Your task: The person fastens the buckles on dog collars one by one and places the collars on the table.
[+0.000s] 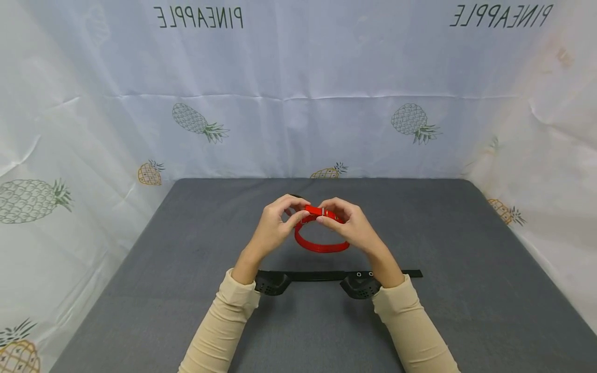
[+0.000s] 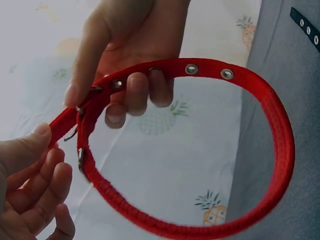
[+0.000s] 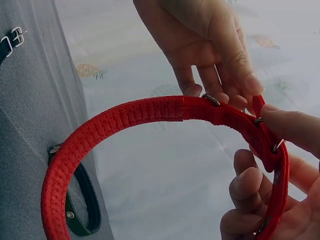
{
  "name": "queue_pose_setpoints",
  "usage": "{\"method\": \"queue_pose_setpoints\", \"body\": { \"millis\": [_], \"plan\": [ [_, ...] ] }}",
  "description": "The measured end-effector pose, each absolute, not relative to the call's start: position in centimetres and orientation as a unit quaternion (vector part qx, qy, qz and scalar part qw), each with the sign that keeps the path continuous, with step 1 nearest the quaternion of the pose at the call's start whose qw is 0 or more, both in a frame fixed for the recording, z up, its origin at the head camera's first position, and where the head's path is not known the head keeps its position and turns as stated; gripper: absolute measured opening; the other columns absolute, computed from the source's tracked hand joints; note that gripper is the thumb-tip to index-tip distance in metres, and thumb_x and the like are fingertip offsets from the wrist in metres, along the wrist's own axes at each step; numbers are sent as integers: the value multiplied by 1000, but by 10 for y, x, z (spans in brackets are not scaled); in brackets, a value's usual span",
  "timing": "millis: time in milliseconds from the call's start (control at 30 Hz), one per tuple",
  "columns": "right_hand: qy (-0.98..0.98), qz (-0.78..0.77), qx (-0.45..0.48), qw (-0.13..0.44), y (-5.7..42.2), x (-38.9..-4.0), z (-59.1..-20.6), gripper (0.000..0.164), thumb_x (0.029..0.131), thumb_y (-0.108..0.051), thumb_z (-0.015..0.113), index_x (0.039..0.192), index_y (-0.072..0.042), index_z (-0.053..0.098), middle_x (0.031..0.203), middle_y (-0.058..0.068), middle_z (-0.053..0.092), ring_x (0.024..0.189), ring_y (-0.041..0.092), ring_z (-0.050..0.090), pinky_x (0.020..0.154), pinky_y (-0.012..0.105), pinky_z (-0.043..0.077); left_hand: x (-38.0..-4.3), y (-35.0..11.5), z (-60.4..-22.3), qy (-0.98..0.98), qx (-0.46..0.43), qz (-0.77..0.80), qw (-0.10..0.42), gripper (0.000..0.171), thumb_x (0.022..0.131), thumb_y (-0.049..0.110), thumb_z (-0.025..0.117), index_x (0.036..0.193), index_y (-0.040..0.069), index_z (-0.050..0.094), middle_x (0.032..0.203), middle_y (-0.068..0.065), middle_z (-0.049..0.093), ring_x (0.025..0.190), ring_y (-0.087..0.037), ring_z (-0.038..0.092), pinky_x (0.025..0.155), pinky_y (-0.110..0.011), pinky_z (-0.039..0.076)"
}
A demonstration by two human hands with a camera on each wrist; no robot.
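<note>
A red collar (image 1: 322, 248) with metal buckle hardware and eyelets is held up in a loop above the table. My left hand (image 1: 274, 224) pinches the strap's end between thumb and fingers, clearest in the left wrist view, where that left hand (image 2: 32, 175) is at the lower left. My right hand (image 1: 353, 226) grips the collar beside the metal hardware, thumb on the outer face. In the right wrist view, the fingers of that right hand (image 3: 295, 172) curl behind the eyelet side. The strap's end passes through the metal hardware; part of it is hidden by fingers.
A black strap (image 1: 317, 276) with eyelets lies across the grey table (image 1: 196, 233) below my forearms; a buckle (image 3: 17, 37) shows on it. A dark green looped strap (image 3: 75, 222) lies farther back. Dark perforated housings (image 1: 272, 283) sit under both wrists. A pineapple-print curtain (image 1: 289, 67) surrounds the table.
</note>
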State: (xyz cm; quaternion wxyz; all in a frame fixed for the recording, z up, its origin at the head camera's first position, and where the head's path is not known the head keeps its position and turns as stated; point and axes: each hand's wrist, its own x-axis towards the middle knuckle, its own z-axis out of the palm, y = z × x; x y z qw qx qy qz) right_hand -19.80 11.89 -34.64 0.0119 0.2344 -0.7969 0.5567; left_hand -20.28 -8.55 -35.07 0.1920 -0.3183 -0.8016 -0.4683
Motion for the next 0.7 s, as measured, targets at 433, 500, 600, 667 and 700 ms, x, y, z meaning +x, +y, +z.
{"method": "queue_pose_setpoints", "body": {
  "millis": [433,500,600,667,700],
  "plan": [
    [-794,562,232,13,125,-200,-345,20,91,-7,64,110,0,61,86,5,58,61,11,51,61,24,46,-205,-86,-351,-795,-300,-489,198,21,90,8,65,109,-1,65,101,-15,65,92,-24,60,76,-25,51],
    [-790,568,230,11,126,-200,-346,20,91,-7,64,109,1,60,85,1,59,62,10,53,61,24,47,-205,-87,-350,-792,-296,-496,199,21,92,8,63,111,-2,64,103,-16,65,95,-24,60,77,-24,50],
    [-783,581,222,10,128,-200,-346,19,91,-6,63,108,2,60,83,-5,61,63,7,54,61,23,48,-204,-88,-349,-783,-283,-515,204,20,93,4,60,111,-5,63,104,-18,64,95,-26,60,77,-26,49],
    [-780,586,218,10,129,-200,-346,18,91,-6,63,107,2,60,83,-8,63,65,6,56,61,23,49,-204,-90,-347,-779,-276,-523,208,19,93,2,60,110,-6,63,103,-19,64,93,-27,60,76,-27,49],
    [-780,587,219,11,129,-200,-345,18,91,-5,63,107,2,59,83,-8,64,66,5,57,61,23,49,-203,-90,-346,-777,-273,-526,210,19,93,2,60,110,-6,63,103,-19,64,92,-27,60,76,-28,50]
  ]
}}
